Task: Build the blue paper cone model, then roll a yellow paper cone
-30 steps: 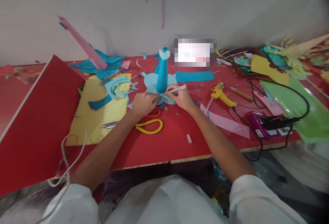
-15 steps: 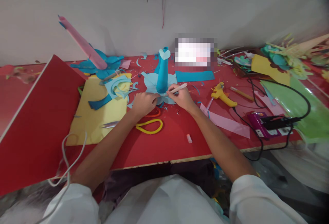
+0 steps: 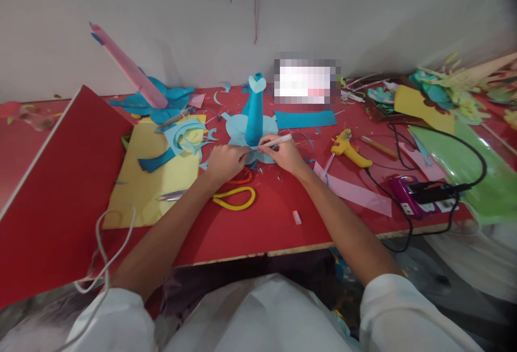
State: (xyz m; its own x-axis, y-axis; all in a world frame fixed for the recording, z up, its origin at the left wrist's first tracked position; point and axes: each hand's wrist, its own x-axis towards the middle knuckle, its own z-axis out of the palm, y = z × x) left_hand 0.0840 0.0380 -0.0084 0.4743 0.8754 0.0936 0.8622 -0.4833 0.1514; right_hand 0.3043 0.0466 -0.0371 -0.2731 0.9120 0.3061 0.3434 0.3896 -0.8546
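My right hand (image 3: 283, 154) is closed round a slim whitish pen (image 3: 280, 140), its tip end low by the base of a blue paper cone (image 3: 254, 118). The cone stands upright, with a pale blue heart (image 3: 257, 84) near its top. Beneath it spreads a light blue petal-shaped paper cut-out (image 3: 236, 125). At the cut-out's near left edge my left hand (image 3: 226, 163) has its fingers curled and pressed on the paper, fingertips partly hidden. Scissors with yellow and orange handles (image 3: 234, 199) lie just below that hand, partly under the left forearm.
A yellow glue gun (image 3: 348, 149) lies to the right, its black cable trailing near a purple box (image 3: 407, 196). Yellow sheets (image 3: 141, 201) with blue scraps and a leaning red board (image 3: 72, 196) are at left. A pink paper tube (image 3: 129, 67) stands tilted behind.
My right hand and the pen have shifted slightly to the left, over the paper by the cone's base. The left hand keeps its place.
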